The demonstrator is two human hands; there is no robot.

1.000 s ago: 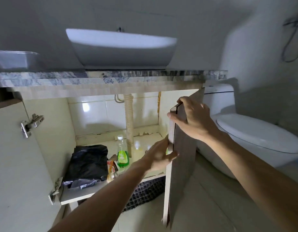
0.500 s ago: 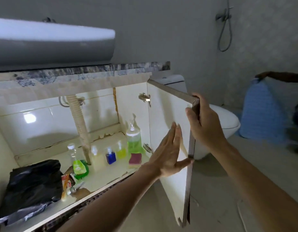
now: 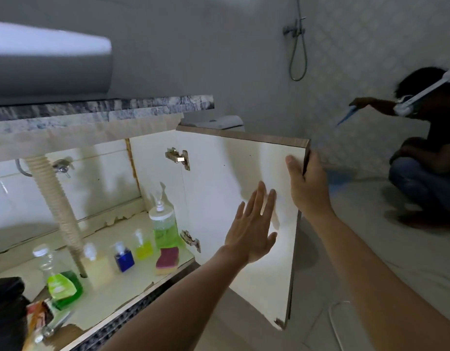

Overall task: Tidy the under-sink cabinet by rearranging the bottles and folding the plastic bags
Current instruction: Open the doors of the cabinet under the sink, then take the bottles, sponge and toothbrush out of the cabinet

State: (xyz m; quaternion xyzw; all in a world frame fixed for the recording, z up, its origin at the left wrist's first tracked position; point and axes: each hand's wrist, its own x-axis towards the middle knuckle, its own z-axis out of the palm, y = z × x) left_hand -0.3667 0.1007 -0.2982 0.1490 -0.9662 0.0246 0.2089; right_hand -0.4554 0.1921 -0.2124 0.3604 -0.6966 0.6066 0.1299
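The right cabinet door [image 3: 218, 188] stands wide open. My right hand [image 3: 307, 188] grips its outer edge near the top corner. My left hand [image 3: 251, 229] is flat and spread against the door's inner face, holding nothing. On the cabinet floor [image 3: 112, 295] stand a tall green pump bottle [image 3: 165, 226], a small yellow bottle [image 3: 143, 247], a small blue bottle [image 3: 124, 257], a pale bottle [image 3: 94, 267] and a clear bottle of green liquid [image 3: 59, 282]. A black plastic bag [image 3: 6, 307] lies at the far left, partly cut off.
A pink and yellow sponge [image 3: 168, 258] lies by the front edge. A ribbed drain pipe [image 3: 56, 209] runs down mid-cabinet. The basin [image 3: 49, 59] overhangs the marble counter [image 3: 105, 106]. Another person [image 3: 426, 148] crouches at the right on the tiled floor [image 3: 370, 262]. A dark mat [image 3: 117, 328] lies below the cabinet.
The right door has swung from nearly edge-on to wide open. My view has turned right, bringing the row of bottles and the crouching person into sight. My left hand has flattened on the door.
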